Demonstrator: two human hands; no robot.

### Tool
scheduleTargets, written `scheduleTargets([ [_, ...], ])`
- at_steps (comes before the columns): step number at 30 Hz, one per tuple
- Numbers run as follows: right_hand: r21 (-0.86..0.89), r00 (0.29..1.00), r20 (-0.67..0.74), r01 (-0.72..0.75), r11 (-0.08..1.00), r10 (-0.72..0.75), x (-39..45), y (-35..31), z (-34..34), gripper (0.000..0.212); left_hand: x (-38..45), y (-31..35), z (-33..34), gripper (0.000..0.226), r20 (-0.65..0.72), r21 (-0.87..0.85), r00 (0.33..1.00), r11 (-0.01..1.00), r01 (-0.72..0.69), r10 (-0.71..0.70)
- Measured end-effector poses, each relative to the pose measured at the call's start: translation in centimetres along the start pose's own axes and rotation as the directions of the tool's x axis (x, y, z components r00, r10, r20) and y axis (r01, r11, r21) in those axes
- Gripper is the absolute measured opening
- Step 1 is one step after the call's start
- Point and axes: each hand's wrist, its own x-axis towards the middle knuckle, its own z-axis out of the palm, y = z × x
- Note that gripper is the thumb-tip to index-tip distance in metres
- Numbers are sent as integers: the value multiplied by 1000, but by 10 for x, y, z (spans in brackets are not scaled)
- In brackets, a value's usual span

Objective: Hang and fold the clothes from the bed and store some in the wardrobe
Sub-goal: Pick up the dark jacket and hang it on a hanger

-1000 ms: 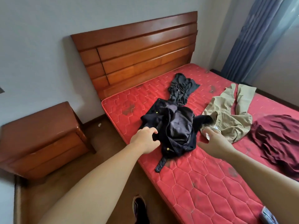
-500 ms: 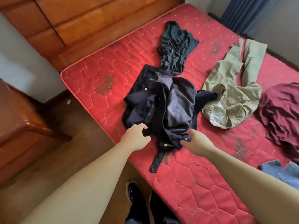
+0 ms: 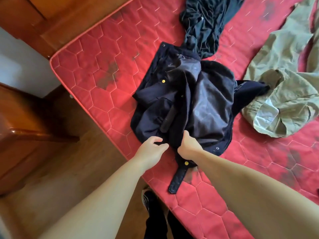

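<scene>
Clearly the jacket (image 3: 186, 104) is limp and bulky; right hand (image 3: 189, 145) pinches its front edge, left hand (image 3: 151, 149) hovers loosely curled, holding nothing, so take the collar.

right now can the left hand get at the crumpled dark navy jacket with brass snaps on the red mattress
Probably yes. The left hand sits at the near hem of the crumpled dark navy jacket, fingers curled at the fabric, nothing between them; the right hand already grips it alongside.

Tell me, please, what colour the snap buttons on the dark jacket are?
Gold-yellow snap buttons on the navy jacket, seen in the head view.
</scene>
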Motion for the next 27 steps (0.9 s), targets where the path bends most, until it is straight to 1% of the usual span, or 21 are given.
scheduleTargets([
  [1,44,999,8,47,998,-47,-8,-8,2,48,2,2,0,39,-1,-44,1000,999,17,-17],
  [3,116,977,28,206,972,-210,-30,-26,12,54,7,8,-2,52,-20,-102,998,993,51,-54],
  [5,198,927,47,356,913,-371,-57,-43,22,50,9,17,-7,69,-21,-169,994,980,107,-112],
  [6,226,906,54,399,889,-420,-71,-49,26,46,10,21,-9,73,-13,-209,987,965,156,-163],
  [7,252,891,57,423,870,-450,-85,-52,30,46,10,24,-13,70,-11,-238,979,952,195,-203],
  [8,277,882,56,436,856,-468,-98,-55,34,51,9,25,-17,61,-19,-247,975,946,211,-223],
  [9,294,875,56,446,845,-481,-111,-55,36,58,7,26,-21,51,-39,-241,973,947,212,-227],
  [10,306,867,60,456,836,-495,-122,-54,37,63,5,26,-25,46,-63,-239,972,949,203,-224],
  [12,335,868,39,455,825,-495,-137,-50,35,64,-1,30,-33,47,-102,-260,976,952,162,-194],
  [13,345,876,7,451,823,-483,-141,-48,30,58,-5,33,-36,47,-113,-279,980,952,129,-166],
  [14,353,883,-40,451,820,-468,-144,-45,24,47,-11,39,-39,46,-118,-301,983,949,100,-141],
  [16,386,899,-167,437,812,-405,-146,-41,9,15,-26,54,-44,46,-107,-349,990,936,48,-91],
  [17,402,900,-238,433,807,-365,-147,-39,-3,14,-34,64,-47,43,-106,-364,993,931,7,-49],
  [18,405,891,-314,438,803,-328,-146,-38,-17,19,-43,75,-50,40,-110,-365,994,930,-39,-2],
  [19,394,871,-394,450,802,-295,-148,-38,-36,21,-53,87,-55,38,-123,-347,991,934,-86,45],
  [21,296,780,-560,505,811,-281,-154,-42,-80,12,-75,110,-66,41,-126,-263,985,953,-151,121],
  [22,209,733,-601,528,823,-318,-158,-46,-105,4,-88,120,-71,42,-95,-204,982,962,-181,165],
  [23,106,702,-608,535,839,-371,-165,-51,-130,18,-102,130,-77,38,-44,-150,972,961,-233,229],
  [25,-214,670,-493,525,824,-555,-177,-60,-172,56,-131,149,-87,29,72,-34,935,938,-345,347],
  [26,-397,651,-409,504,767,-640,-186,-66,-189,71,-148,158,-91,29,131,34,914,919,-392,385],
  [27,-554,626,-325,481,679,-709,-195,-73,-203,82,-165,167,-96,30,191,98,891,895,-435,412],
])
